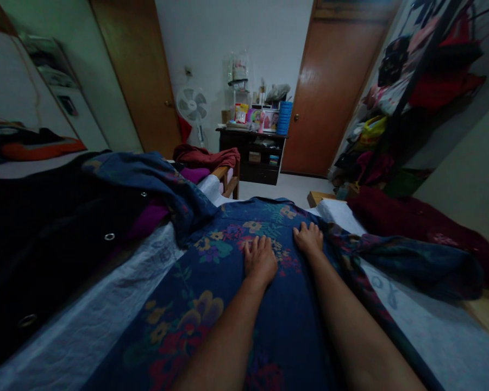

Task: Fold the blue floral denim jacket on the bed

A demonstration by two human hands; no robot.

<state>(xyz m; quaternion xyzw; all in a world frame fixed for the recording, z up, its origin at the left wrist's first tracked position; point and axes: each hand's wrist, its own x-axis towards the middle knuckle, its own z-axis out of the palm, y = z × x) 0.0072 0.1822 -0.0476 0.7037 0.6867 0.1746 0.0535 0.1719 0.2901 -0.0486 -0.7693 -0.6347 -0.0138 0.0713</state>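
Toward twelve o'clock on the flowered garment [287, 315], the left hand [261, 263] and right hand [310, 239] lay flat, fingers slightly apart; light, even pressure probably suited it.

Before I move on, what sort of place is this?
Probably a bedroom: a floral garment lies spread on what looks like a pale-covered bed, and a standing fan and dark cabinet stand beyond.

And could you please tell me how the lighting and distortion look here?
Head view: dim light, black cloth losing detail; soft sheen on the right door; it and the left door lean outward, suggesting wide-angle distortion; left hand and right hand fairly distinct.
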